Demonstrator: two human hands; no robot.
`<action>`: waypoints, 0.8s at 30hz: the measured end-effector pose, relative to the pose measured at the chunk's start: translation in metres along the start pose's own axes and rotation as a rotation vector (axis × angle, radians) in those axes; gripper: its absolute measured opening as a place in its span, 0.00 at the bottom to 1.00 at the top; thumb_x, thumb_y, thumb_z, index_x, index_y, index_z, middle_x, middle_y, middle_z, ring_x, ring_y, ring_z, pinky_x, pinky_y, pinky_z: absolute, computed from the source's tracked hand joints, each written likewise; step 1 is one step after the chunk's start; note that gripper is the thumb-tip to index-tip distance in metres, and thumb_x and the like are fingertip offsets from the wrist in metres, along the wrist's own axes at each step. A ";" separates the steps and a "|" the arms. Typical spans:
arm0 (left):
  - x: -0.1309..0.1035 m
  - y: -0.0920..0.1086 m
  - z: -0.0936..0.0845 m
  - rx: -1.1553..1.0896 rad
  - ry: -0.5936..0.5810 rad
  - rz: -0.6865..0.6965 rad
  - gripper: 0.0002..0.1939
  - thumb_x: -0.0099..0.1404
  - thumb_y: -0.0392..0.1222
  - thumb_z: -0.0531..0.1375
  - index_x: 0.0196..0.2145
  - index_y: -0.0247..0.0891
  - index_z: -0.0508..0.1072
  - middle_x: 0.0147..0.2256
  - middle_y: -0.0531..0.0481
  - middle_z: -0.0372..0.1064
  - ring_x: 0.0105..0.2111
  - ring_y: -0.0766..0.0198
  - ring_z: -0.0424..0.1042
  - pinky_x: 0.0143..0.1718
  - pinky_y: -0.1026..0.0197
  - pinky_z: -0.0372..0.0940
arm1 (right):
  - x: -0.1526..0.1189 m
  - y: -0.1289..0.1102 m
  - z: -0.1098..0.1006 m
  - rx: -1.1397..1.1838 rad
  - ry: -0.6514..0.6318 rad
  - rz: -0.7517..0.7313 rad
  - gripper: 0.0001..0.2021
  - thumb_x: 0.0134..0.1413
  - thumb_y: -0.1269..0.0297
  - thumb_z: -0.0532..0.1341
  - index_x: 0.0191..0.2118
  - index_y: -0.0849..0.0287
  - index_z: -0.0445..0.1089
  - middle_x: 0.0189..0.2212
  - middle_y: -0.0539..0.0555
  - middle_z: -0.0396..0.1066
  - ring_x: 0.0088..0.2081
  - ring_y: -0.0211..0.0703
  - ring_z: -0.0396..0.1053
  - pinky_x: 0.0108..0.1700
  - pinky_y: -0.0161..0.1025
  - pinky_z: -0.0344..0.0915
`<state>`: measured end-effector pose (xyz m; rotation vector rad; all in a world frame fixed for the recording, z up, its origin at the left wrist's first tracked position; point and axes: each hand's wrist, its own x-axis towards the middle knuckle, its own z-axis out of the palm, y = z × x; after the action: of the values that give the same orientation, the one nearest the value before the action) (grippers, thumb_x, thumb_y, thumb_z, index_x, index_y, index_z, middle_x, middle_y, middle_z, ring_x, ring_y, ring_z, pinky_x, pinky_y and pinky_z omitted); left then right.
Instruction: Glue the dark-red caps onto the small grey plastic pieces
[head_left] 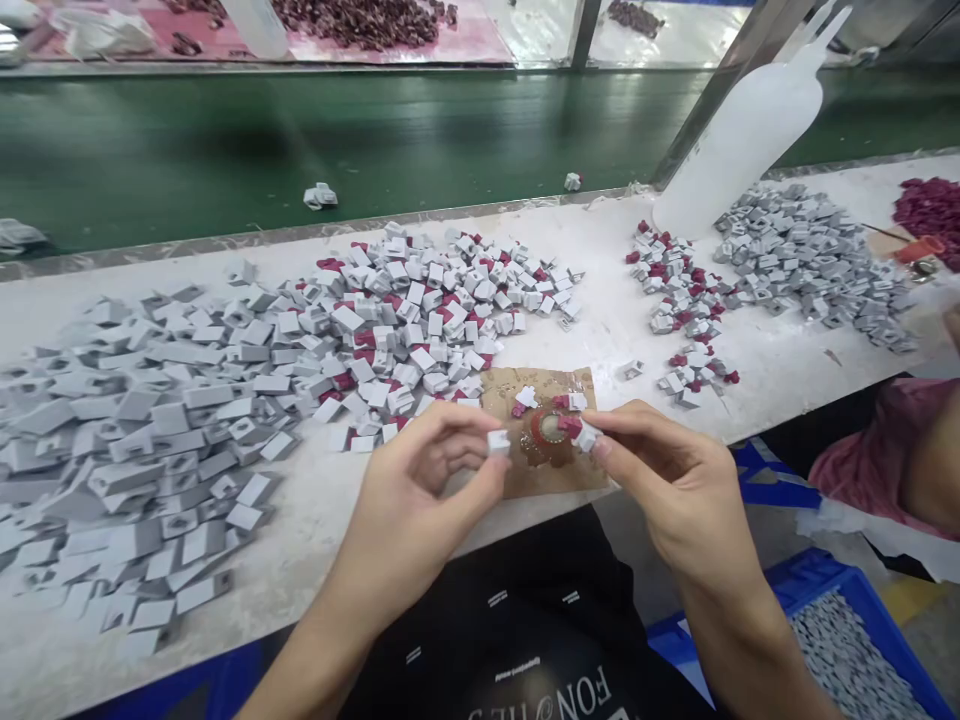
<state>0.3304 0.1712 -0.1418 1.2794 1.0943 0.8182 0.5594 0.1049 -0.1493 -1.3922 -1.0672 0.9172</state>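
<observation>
My left hand [420, 470] pinches a small grey plastic piece [498, 441] between thumb and fingers. My right hand [660, 470] holds a grey piece with a dark red insert [579, 431] at its fingertips. Both hands hover over a brown cardboard square [525, 478] near the table's front edge. On the cardboard lie a red ring-shaped cap [550, 428] and a few loose grey and red pieces [526, 397].
Heaps of grey pieces [142, 430] cover the white table at left; a mixed grey-and-red heap [427, 320] lies behind the cardboard. More piles [810, 255] and a white squeeze bottle [742, 140] stand at right. A green conveyor belt [300, 140] runs behind. A blue crate [847, 640] sits below right, beside another person's arm [922, 460].
</observation>
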 end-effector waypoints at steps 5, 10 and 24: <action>0.026 0.006 0.025 -0.275 -0.153 -0.046 0.09 0.75 0.46 0.76 0.49 0.43 0.86 0.43 0.49 0.88 0.43 0.63 0.88 0.46 0.68 0.81 | 0.005 0.003 0.005 0.293 0.043 0.093 0.06 0.71 0.61 0.78 0.49 0.41 0.92 0.44 0.49 0.89 0.48 0.44 0.88 0.53 0.37 0.85; 0.033 0.009 0.034 -0.307 -0.184 -0.018 0.08 0.75 0.45 0.77 0.48 0.42 0.88 0.46 0.48 0.88 0.46 0.62 0.88 0.50 0.67 0.82 | 0.006 0.006 0.006 0.334 0.048 0.111 0.06 0.71 0.59 0.79 0.49 0.41 0.92 0.45 0.49 0.90 0.48 0.42 0.89 0.53 0.34 0.85; 0.031 0.025 0.029 0.111 -0.149 0.197 0.06 0.77 0.40 0.69 0.48 0.47 0.87 0.45 0.51 0.85 0.45 0.57 0.82 0.47 0.57 0.78 | 0.024 -0.013 -0.001 0.148 -0.076 0.035 0.05 0.68 0.60 0.79 0.47 0.48 0.92 0.40 0.53 0.89 0.43 0.48 0.89 0.45 0.43 0.89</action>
<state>0.3702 0.1949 -0.1239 1.5350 0.9146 0.8025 0.5662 0.1273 -0.1355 -1.2650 -1.0130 1.0608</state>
